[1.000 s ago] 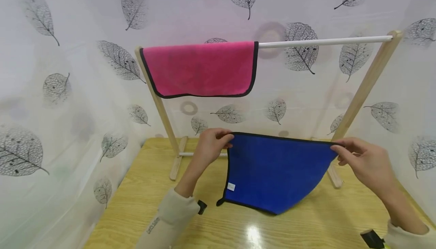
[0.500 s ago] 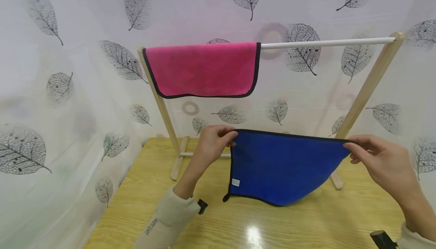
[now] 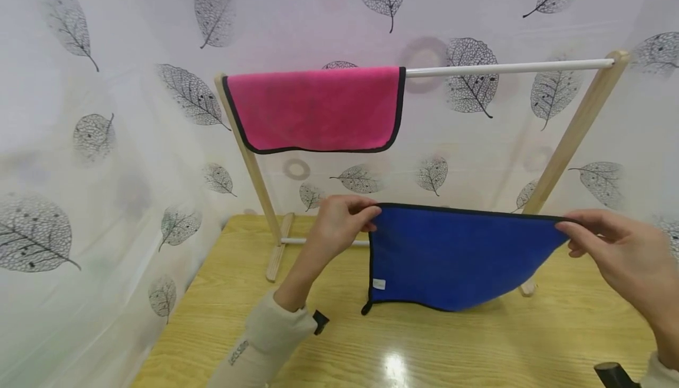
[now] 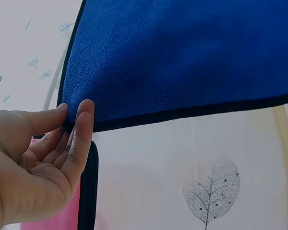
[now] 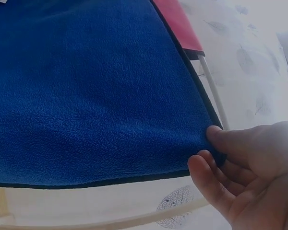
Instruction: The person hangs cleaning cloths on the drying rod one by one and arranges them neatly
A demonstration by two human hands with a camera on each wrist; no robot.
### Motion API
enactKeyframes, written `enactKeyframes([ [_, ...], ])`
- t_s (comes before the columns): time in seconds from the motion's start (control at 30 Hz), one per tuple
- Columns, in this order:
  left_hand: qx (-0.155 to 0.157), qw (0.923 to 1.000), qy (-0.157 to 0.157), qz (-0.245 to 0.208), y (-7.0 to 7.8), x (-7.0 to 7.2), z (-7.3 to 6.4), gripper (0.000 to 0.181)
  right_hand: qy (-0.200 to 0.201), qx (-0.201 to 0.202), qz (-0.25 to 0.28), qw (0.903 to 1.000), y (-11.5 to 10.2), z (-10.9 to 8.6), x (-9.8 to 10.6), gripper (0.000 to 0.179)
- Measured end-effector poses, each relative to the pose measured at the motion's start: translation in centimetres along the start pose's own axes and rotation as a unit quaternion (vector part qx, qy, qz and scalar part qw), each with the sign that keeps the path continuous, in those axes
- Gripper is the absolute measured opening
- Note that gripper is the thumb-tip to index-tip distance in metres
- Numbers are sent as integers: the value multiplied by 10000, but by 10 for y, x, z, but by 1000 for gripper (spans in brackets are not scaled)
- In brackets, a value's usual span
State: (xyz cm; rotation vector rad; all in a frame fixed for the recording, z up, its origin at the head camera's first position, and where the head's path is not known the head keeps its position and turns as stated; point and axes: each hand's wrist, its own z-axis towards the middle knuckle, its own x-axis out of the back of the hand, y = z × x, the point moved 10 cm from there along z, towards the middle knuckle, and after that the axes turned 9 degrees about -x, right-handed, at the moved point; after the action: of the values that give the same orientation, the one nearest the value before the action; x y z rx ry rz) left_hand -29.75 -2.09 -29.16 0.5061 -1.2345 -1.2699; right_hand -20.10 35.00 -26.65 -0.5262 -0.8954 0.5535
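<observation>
A blue towel (image 3: 456, 258) with black edging hangs stretched between both hands, above the table and in front of the rack. My left hand (image 3: 339, 226) pinches its upper left corner between thumb and fingers. The upper right corner is pinched by my right hand (image 3: 626, 252). A small white label (image 3: 379, 284) and a black loop (image 3: 366, 308) show near the towel's lower left corner. In the left wrist view the blue towel (image 4: 182, 57) is held at its corner by the left hand (image 4: 48, 158); the right wrist view shows the right hand (image 5: 249, 172) doing likewise.
A pink towel (image 3: 318, 111) with black edging is draped over the left half of the rack's white rod (image 3: 509, 68). Wooden posts (image 3: 575, 134) support the rod on a wood-grain table (image 3: 223, 317). Leaf-patterned sheeting (image 3: 132, 140) surrounds the table behind and at the sides.
Both hands have moved to the right with the blue towel, the right hand farther. The towel's top edge is now stretched wider and its lower edge has risen.
</observation>
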Motion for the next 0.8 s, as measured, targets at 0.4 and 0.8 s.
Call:
enactKeyframes([
  [0.4, 89, 9995, -309, 61, 15, -20, 6, 16, 248, 580, 942, 9936, 12, 6, 22, 56],
  [0.8, 20, 9988, -467, 155, 28, -26, 17, 13, 313, 294, 1420, 9889, 29, 22, 36, 50],
])
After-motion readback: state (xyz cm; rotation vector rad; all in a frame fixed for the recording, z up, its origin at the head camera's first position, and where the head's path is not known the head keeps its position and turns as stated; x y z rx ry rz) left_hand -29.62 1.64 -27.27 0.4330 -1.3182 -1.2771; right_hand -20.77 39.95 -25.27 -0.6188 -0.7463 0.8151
